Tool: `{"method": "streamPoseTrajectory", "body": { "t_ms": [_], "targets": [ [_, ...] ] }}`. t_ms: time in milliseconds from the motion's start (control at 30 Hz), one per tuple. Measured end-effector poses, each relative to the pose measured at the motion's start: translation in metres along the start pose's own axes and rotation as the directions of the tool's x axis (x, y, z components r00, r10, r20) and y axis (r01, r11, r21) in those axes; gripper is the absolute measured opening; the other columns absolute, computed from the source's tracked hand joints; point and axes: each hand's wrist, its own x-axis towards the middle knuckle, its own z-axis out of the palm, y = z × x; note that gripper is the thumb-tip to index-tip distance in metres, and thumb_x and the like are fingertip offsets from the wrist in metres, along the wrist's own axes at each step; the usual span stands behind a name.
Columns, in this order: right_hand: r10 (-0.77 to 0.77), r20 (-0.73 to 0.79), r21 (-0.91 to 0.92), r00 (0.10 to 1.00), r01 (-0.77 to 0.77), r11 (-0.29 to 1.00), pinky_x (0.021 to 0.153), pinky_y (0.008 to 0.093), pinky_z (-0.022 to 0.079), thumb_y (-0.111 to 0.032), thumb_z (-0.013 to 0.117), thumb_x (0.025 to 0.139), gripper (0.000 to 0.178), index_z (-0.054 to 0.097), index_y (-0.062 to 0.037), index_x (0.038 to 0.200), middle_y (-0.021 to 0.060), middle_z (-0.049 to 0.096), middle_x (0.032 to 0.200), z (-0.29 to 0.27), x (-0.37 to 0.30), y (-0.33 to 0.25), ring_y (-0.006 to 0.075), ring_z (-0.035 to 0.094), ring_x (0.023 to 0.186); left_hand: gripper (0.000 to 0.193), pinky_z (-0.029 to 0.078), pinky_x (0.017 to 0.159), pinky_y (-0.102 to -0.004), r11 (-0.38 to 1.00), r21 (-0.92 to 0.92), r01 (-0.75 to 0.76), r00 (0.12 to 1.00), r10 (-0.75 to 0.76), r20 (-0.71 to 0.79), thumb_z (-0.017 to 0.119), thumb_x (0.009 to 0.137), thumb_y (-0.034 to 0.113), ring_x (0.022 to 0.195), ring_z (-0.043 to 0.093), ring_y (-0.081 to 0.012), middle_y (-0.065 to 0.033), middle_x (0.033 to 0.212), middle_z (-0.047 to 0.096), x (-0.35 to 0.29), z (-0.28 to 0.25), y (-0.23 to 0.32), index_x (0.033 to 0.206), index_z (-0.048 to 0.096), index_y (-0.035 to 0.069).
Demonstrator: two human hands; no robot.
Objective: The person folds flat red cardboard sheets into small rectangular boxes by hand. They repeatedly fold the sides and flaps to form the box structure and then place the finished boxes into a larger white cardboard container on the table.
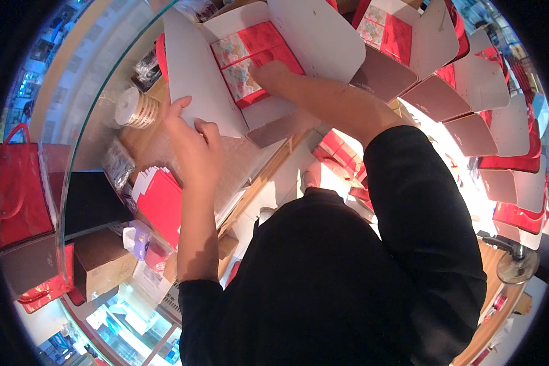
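Note:
A large open box (192,76) with white inner flaps stands before me on the counter. Inside it lie flat red boxes (267,38) with a pale floral panel. My right hand (269,77) reaches into the box and rests on the nearer red box. Its fingers are curled under, and their tips are hidden, so anything in them cannot be made out. My left hand (195,141) hovers by the near left flap, its thumb and forefinger apart and nothing held. Left of it stands a spool of ribbon (137,108).
Red envelopes (158,204) lie fanned on the counter, near a tissue pack (136,241). A glass edge (86,116) curves along the left. More open boxes (433,97) line the right side. Red packages (341,152) sit low beyond the counter edge. A cardboard box (107,265) stands lower left.

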Motion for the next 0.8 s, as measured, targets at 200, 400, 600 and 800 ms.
{"method": "streamPoseTrajectory", "body": {
  "t_ms": [200, 400, 600, 800],
  "targets": [
    [-0.032, 0.042, 0.037, 0.999, 0.031, 0.999, 0.077, 0.0495, 0.05, -0.016, 0.054, 0.081, 0.037, 0.051, -0.0032, 0.116, 0.0223, 0.063, 0.101, -0.01, 0.009, 0.019, 0.0375, 0.062, 0.094, 0.045, 0.038, 0.094, -0.0414, 0.995, -0.068, 0.067, 0.998, -0.067, 0.001, 0.046, 0.075, -0.009, 0.12, 0.041, -0.041, -0.0299, 0.135, 0.031, 0.008, 0.008, -0.007, 0.119, 0.038, -0.002],
    [-0.158, 0.117, 0.15, 0.98, 0.14, 0.979, 0.087, 0.0426, 0.046, -0.028, 0.076, 0.064, 0.063, 0.054, -0.0038, 0.118, 0.0224, 0.06, 0.107, -0.045, 0.008, 0.026, 0.036, 0.058, 0.102, 0.06, 0.037, 0.097, -0.0425, 0.996, -0.084, -0.002, 1.0, -0.001, -0.03, 0.055, 0.078, -0.001, 0.123, 0.038, -0.0423, -0.0284, 0.14, 0.026, 0.002, 0.001, 0.018, 0.134, 0.033, 0.003],
    [0.148, -0.938, 0.236, 0.314, 0.264, 0.935, 0.067, 0.0291, 0.05, -0.016, 0.047, 0.089, 0.018, 0.054, -0.0014, 0.096, 0.0097, 0.057, 0.085, -0.077, -0.163, 0.021, 0.0162, 0.057, 0.079, 0.053, 0.039, 0.097, -0.0424, 0.97, 0.031, 0.24, 0.97, -0.239, -0.043, 0.059, 0.079, 0.003, 0.122, 0.041, -0.0394, -0.0244, 0.138, 0.035, -0.087, -0.051, -0.01, 0.129, 0.04, 0.001],
    [-0.185, -0.173, 0.962, 0.967, 0.206, 0.177, 0.061, 0.028, 0.046, -0.021, 0.065, 0.083, 0.026, 0.054, -0.0026, 0.097, 0.0018, 0.057, 0.079, 0.011, -0.147, -0.181, 0.0129, 0.054, 0.068, 0.025, 0.045, 0.087, -0.0399, 0.754, 0.209, 0.623, 0.781, -0.614, -0.115, 0.055, 0.082, 0.005, 0.101, 0.057, -0.0343, -0.0179, 0.108, 0.06, -0.23, -0.084, -0.077, 0.107, 0.057, 0.0]
  ]
}}
